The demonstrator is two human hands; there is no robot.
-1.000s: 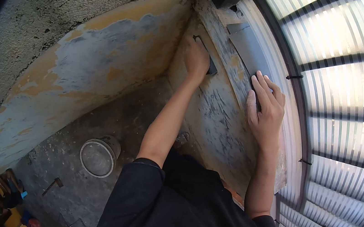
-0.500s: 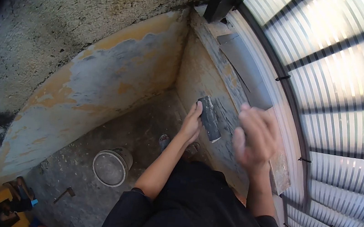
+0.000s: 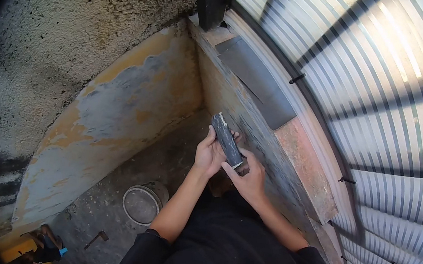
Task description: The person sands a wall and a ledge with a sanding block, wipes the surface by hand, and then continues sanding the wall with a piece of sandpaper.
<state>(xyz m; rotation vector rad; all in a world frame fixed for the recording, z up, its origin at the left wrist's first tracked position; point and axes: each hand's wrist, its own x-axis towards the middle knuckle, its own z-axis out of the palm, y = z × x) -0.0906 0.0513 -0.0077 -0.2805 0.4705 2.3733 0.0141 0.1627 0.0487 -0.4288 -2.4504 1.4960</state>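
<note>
A dark grey sanding block (image 3: 227, 140), its edges whitened with dust, is held tilted in front of my body. My left hand (image 3: 208, 154) grips its left side, thumb along the edge and some fingers hidden behind it. At the near end, my right hand (image 3: 249, 178) also has hold of the block, with the thumb at its bottom corner and the fingers curled around the right side. To the right runs a low wall (image 3: 265, 131) with scraped, patchy paint.
A round bucket (image 3: 125, 207) stands on the concrete floor (image 3: 107, 193) at lower left. A small tool (image 3: 97, 239) lies nearby. Yellow and dark items (image 3: 33, 250) sit at the bottom left corner. Corrugated sheeting (image 3: 383, 128) rises on the right beyond a ledge (image 3: 311, 166).
My right hand has come down and left from above the ledge onto the block. My left hand still holds the block. The view has shifted to the right.
</note>
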